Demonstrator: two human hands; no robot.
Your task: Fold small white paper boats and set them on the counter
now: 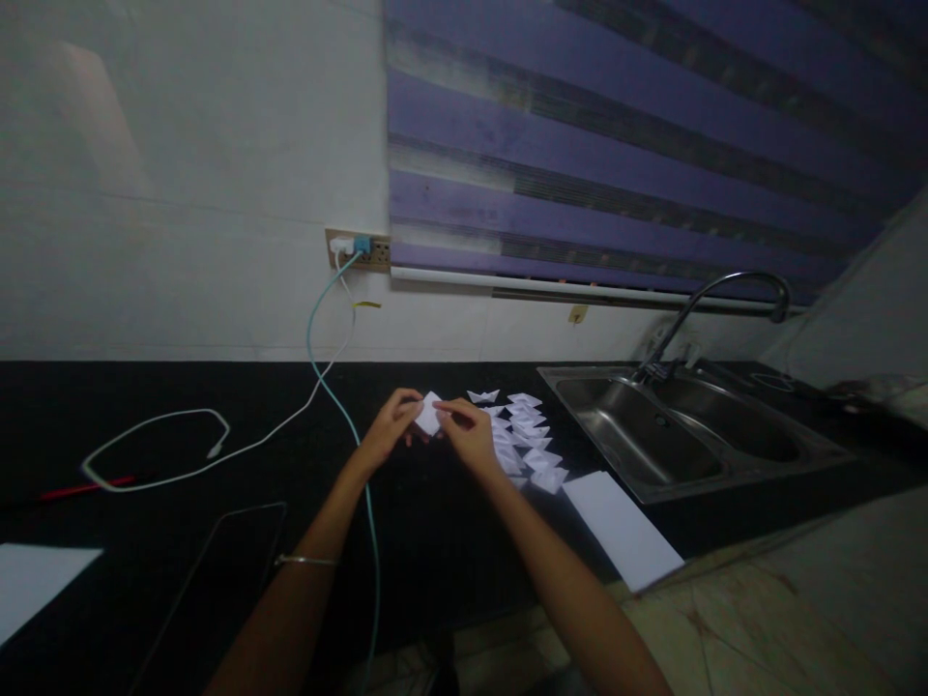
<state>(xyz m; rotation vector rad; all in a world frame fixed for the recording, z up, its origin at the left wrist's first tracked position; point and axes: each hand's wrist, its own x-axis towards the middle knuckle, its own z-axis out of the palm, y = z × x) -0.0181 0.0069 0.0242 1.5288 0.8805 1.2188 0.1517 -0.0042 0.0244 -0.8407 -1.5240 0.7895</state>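
Both hands meet over the black counter (449, 541) and pinch a small folded white paper piece (429, 416) between them. My left hand (391, 427) grips its left side with curled fingers; a thin bangle sits on that forearm. My right hand (471, 435) holds the right side, fingers pressed together. Just right of the hands, several small folded white paper pieces (528, 435) lie in rows on the counter. A flat white sheet of paper (622, 527) rests near the counter's front edge, right of my right forearm.
A steel sink (652, 435) with a curved tap (725, 290) sits at the right. A blue cable (326, 319) and a white cable (166, 435) run from a wall socket (359, 249) across the counter. A dark tablet (217, 570), a red pen (79, 488) and another white sheet (36, 580) lie left.
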